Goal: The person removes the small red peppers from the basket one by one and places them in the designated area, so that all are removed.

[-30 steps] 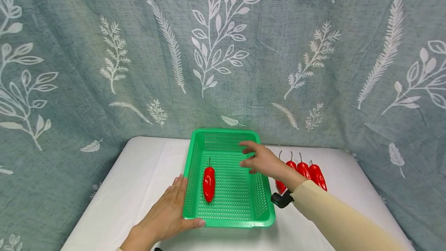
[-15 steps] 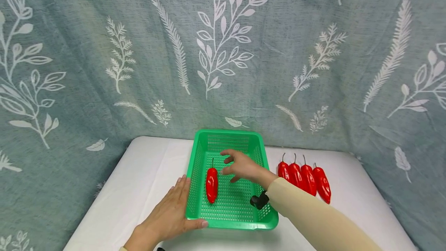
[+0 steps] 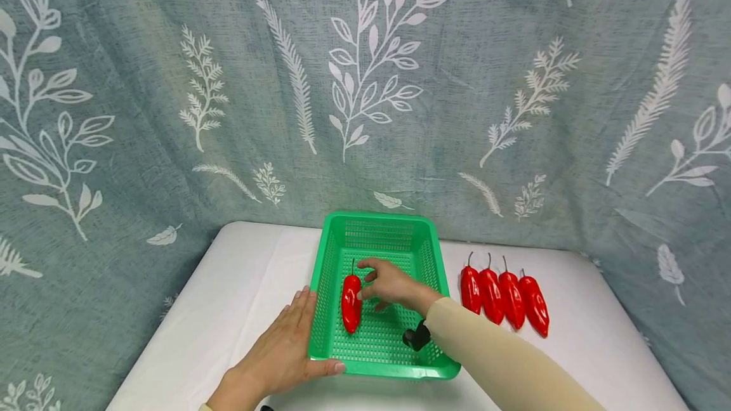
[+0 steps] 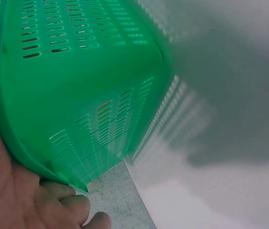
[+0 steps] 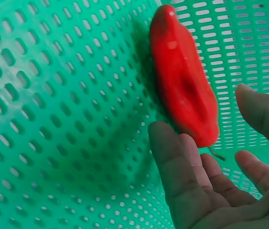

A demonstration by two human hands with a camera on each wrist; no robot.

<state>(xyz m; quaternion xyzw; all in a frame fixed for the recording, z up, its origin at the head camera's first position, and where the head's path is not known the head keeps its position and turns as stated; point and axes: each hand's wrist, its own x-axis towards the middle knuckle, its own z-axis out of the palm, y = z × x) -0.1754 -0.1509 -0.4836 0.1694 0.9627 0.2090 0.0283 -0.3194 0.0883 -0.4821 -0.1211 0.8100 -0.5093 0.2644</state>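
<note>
Leaf-printed grey-green cloth hangs behind a smooth white counter. At the left, the left hand lies flat, fingers straight and together along the near-left corner of the green basket, thumb under its rim. That basket is perforated plastic, rectangular. Inside lies a glossy, tapered red pepper on the slotted floor, and the right hand hovers just beside it, fingers spread and loosely bent, holding nothing. Contact is hard to judge. Further right, four more peppers sit in a row.
</note>
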